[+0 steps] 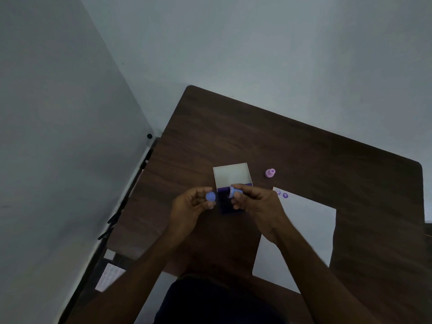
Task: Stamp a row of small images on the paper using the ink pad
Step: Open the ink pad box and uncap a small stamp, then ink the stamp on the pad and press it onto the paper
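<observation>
Nearby, a pink stamp point(270, 173) stands behind the paper point(301, 232). Left hand point(191, 208) pinches a blue cap point(210, 196); right hand point(253, 202) grips a stamp point(232, 192), hiding the ink pad point(225, 202).

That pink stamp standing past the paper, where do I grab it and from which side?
Take the pink stamp by its narrow upper knob, coming straight down from above. It seems to stand upright on its wider base on the table, with bare wood all round, so fingers on opposite sides of the knob should lift it cleanly.

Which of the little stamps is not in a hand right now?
The pink stamp, standing alone on the table right of the white box; the blue one is held.
</observation>
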A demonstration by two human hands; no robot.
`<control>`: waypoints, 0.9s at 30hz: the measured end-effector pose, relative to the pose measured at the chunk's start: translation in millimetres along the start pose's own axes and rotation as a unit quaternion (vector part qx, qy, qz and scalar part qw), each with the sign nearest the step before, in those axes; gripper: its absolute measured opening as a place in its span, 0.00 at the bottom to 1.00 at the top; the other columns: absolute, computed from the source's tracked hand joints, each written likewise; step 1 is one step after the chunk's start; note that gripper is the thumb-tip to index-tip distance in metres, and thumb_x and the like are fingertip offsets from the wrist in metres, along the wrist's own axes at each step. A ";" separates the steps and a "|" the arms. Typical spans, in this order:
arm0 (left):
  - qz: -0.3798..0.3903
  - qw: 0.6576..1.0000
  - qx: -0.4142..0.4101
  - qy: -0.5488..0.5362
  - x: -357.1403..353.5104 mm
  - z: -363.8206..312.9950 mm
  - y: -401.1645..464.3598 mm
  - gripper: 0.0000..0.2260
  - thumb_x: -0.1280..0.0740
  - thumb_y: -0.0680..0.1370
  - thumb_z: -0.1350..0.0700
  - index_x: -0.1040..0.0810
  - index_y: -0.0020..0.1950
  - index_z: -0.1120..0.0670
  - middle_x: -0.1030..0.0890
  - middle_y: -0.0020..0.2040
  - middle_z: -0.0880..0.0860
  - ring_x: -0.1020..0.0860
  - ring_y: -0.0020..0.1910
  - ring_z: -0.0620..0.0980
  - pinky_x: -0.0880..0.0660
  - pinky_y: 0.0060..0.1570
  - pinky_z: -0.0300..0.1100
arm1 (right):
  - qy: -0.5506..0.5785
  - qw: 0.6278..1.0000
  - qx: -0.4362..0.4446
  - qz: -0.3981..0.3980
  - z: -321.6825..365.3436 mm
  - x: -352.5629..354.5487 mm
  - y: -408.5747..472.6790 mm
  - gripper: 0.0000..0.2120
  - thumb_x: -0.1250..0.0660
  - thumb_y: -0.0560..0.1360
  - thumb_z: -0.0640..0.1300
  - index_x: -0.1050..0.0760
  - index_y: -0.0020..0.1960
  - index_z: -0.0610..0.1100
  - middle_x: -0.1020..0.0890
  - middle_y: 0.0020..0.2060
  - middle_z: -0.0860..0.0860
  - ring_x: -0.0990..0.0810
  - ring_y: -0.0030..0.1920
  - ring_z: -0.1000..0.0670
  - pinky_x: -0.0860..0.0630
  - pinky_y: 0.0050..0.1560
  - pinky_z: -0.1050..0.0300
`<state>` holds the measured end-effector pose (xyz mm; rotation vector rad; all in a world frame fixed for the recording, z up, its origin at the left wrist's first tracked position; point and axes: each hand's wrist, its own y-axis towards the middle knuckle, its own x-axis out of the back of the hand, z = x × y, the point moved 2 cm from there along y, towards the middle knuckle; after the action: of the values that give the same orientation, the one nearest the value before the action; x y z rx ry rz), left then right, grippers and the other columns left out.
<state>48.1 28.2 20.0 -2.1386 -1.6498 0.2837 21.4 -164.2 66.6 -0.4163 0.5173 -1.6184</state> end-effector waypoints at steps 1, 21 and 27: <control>-0.008 1.000 0.020 -0.009 4.6 9.3 2.3 0.16 0.28 0.71 0.63 0.21 0.56 0.52 0.16 0.49 0.49 0.18 0.48 0.44 0.21 0.47 0.36 | 0.012 1.000 -0.007 0.005 0.8 -2.1 0.1 0.10 0.33 0.73 0.38 0.20 0.53 0.46 0.16 0.44 0.46 0.18 0.41 0.51 0.20 0.43 0.60; -0.082 0.939 -0.071 0.326 11.3 57.7 27.0 0.18 0.24 0.66 0.55 0.20 0.54 0.45 0.19 0.53 0.44 0.26 0.53 0.43 0.36 0.55 0.38 | 0.341 0.935 -0.063 0.069 25.8 -6.0 -30.2 0.17 0.39 0.75 0.36 0.27 0.63 0.36 0.19 0.50 0.43 0.22 0.48 0.49 0.25 0.52 0.56; -0.089 0.963 -0.099 0.235 7.4 2.9 9.5 0.14 0.27 0.70 0.53 0.22 0.52 0.38 0.21 0.53 0.42 0.27 0.53 0.38 0.34 0.56 0.38 | 0.367 0.925 -0.047 0.084 30.1 -3.8 -32.6 0.16 0.40 0.76 0.37 0.27 0.64 0.37 0.19 0.51 0.43 0.22 0.48 0.50 0.23 0.50 0.59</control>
<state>57.2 33.9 13.9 -1.9683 -1.6142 -0.4302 11.4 -160.6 109.9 0.1890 1.1635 -1.5535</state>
